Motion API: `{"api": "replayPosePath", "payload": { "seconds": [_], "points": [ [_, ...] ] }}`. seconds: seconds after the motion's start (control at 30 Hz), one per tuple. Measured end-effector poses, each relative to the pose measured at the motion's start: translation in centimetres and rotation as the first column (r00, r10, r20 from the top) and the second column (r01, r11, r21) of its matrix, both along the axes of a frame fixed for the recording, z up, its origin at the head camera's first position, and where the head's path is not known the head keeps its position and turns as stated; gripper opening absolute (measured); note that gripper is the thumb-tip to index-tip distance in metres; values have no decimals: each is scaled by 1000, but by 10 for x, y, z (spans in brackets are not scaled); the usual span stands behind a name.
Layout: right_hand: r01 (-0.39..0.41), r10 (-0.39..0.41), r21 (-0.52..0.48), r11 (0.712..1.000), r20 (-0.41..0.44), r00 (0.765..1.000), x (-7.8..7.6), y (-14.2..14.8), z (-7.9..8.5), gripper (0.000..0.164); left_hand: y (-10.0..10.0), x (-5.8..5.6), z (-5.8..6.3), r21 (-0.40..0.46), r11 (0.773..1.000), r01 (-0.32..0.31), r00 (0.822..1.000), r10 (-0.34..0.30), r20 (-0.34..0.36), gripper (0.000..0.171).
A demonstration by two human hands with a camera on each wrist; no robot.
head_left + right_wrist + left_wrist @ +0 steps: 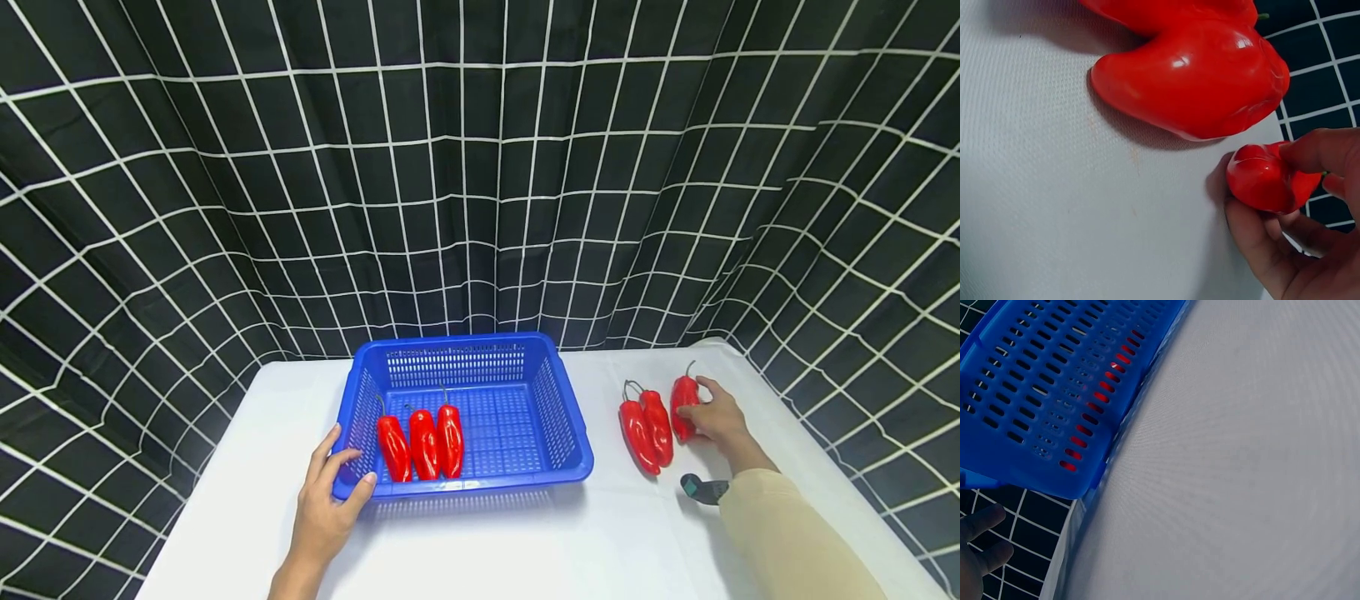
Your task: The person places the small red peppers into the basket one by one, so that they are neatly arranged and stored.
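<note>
My right hand (722, 421) grips a red pepper (684, 407) with a green stem at the right of the table. In the right wrist view the thumb and fingers lie on either side of this pepper (1266, 178), close over the cloth. Two more red peppers (648, 429) lie side by side just to its left. At the front left corner of a blue plastic basket (487, 482) rests my left hand (324, 504), its fingers spread over the rim. Three red peppers (424, 446) lie in a row in the basket's left half.
A white cloth covers the table (480, 550). Behind it and along both sides hangs a black curtain (480, 183) with a white grid. By the right sleeve (787, 533) a small dark device (703, 488) shows at the wrist.
</note>
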State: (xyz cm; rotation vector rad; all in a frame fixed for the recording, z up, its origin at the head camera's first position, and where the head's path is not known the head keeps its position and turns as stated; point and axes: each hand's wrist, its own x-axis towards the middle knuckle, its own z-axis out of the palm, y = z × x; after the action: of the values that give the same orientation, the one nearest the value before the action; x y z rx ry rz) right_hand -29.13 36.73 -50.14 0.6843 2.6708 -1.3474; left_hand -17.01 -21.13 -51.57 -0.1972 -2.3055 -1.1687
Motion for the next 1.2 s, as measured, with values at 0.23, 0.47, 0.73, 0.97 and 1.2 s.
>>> {"api": "replayPosePath", "payload": {
  "seconds": [0.23,0.47,0.73,0.97,1.2],
  "points": [
    [38,-39,-65,997,-2,999,4,7,-1,88,1,1,0,7,1000,1,1000,-1,-11,28],
    [52,-61,-197,979,-36,998,15,15,-2,88,0,2,0,0,1000,-10,1000,10,1,29],
    [54,-88,-306,951,-98,991,27,19,1,89,0,1,1,2,1000,-15,1000,15,4,29],
    [30,-80,-317,948,-144,986,39,15,15,87,0,1,1,4,1000,-7,1000,7,10,29],
    [49,-107,-309,950,-174,979,53,9,23,89,1,2,2,-9,1000,-9,1000,9,22,29]
  ]
}}
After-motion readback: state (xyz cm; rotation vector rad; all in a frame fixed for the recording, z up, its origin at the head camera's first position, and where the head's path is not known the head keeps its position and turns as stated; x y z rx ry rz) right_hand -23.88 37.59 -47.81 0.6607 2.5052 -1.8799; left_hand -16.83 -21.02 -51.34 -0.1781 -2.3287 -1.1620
